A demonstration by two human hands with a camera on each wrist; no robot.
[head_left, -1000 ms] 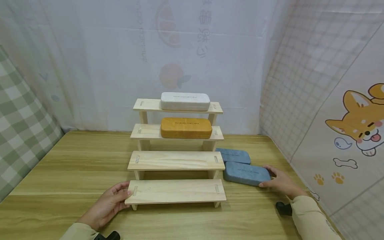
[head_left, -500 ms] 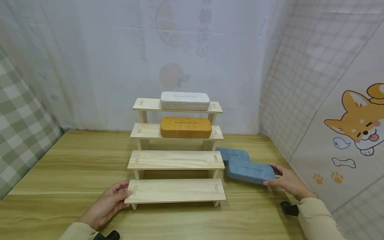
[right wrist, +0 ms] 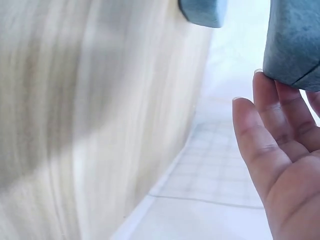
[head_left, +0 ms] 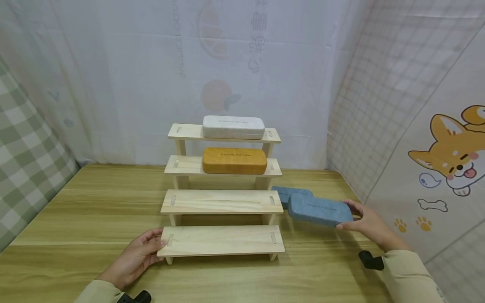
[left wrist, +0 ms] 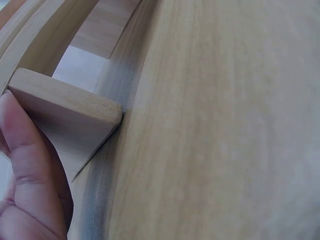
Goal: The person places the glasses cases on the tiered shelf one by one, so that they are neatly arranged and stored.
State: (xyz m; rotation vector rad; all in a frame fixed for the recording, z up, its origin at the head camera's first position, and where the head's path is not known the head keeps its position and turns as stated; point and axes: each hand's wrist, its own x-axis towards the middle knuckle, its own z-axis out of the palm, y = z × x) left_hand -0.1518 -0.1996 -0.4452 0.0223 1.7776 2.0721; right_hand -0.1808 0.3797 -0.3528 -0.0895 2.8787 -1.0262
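Wooden rack point(head_left: 222, 240): four steps, upright on the table point(head_left: 94, 202); taken as clock centre, 12 o'clock at the far side as the head view shows it.
Right hand point(head_left: 373, 227): between 3 and 4 o'clock of the rack; grasping, thumb and fingers pinching the near-right end of a blue case.
Held blue case point(head_left: 320, 210): just past 3 o'clock of the rack, lifted clear of the table, slightly tilted, its end toward the hand lower; dark lettering on top, too small to read.
Second blue case point(head_left: 285, 194): on the table at 3 o'clock, just beside the rack; partly hidden behind the held one.
Left hand point(head_left: 132, 259): 8 o'clock; grasping the end of the lowest step, thumb on the upper face. Left wrist view confirms contact at the board's edge.
White case point(head_left: 233, 128): on the top step, slightly toward 3 o'clock of its middle.
Mustard case point(head_left: 235, 161): on the step below, likewise set toward 3 o'clock.
Surround: pale printed sheet point(head_left: 144, 84) at 12; green checked cloth point(head_left: 26, 160) at 9 to 10; cartoon dog print point(head_left: 460, 155) toward 2.
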